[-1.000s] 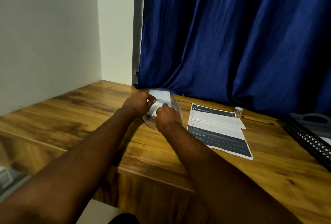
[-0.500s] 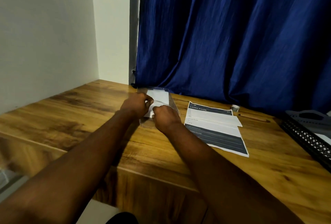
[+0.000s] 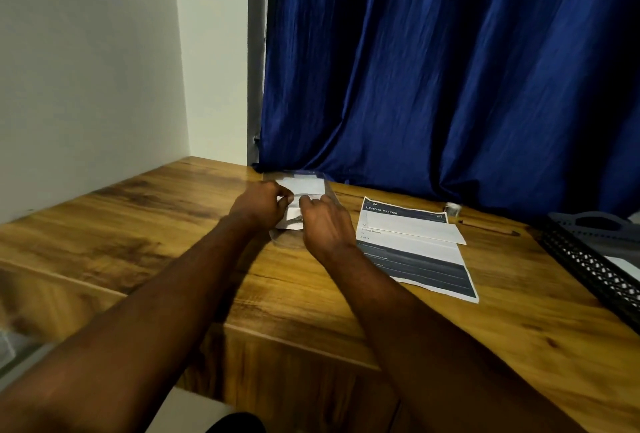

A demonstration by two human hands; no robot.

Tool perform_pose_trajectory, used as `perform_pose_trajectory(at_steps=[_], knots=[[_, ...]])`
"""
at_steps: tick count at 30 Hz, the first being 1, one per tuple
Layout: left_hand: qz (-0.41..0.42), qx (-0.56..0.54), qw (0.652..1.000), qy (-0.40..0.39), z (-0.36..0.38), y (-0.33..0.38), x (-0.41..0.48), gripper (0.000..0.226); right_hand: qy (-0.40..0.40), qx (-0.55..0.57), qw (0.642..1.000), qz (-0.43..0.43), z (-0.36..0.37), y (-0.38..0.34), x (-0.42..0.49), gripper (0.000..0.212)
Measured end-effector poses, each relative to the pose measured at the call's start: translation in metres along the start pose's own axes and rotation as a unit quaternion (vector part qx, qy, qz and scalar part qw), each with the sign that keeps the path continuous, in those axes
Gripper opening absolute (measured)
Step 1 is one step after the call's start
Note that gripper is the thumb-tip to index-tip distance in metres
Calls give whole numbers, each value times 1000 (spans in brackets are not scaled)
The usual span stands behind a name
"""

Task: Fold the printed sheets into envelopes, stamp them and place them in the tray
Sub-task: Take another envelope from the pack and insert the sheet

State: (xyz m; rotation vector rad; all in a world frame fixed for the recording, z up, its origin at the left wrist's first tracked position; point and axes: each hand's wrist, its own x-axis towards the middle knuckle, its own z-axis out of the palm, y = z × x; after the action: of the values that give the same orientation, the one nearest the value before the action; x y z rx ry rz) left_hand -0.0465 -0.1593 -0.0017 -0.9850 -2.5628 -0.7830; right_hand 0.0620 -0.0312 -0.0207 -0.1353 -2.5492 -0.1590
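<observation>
A clear plastic packet of white envelopes (image 3: 306, 186) lies on the wooden desk (image 3: 138, 224) near the curtain. My left hand (image 3: 261, 205) and my right hand (image 3: 323, 224) both pinch at the packet's near end, fingers closed on it. To the right lies a printed sheet (image 3: 415, 252) headed "LIVING ROOM", its top part folded over. A black mesh tray (image 3: 588, 259) stands at the right edge with something white inside. What lies under my hands is hidden.
A blue curtain (image 3: 450, 69) hangs along the back of the desk. A small white object (image 3: 453, 208) and a pencil (image 3: 488, 227) lie beyond the sheet. A grey item (image 3: 599, 224) sits behind the tray. A white wall bounds the left side.
The view has shifted slightly to the left. My hands stay on the envelope packet, with the fingers working a little at its near end.
</observation>
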Motion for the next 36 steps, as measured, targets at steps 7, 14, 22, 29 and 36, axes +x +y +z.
perform_pose_trajectory(at_steps=[7, 14, 22, 29, 36], knots=[[-27, -61, 998, -1, -1, 0, 2, 29, 71, 41, 994, -79, 1, 11, -1, 26], [-58, -280, 957, 44, 1, -4, -4, 23, 64, 128, 985, -101, -4, 15, -2, 16], [-199, -423, 884, 13, 6, -14, -16, 22, 48, 163, 983, -65, -30, 9, -8, 32], [-152, -267, 951, -24, 2, 1, -23, 39, -14, 324, 945, -49, -58, 18, 13, 13], [-137, -171, 975, -36, -3, 5, -22, 30, 3, 341, 940, -22, -100, 35, 25, 24]])
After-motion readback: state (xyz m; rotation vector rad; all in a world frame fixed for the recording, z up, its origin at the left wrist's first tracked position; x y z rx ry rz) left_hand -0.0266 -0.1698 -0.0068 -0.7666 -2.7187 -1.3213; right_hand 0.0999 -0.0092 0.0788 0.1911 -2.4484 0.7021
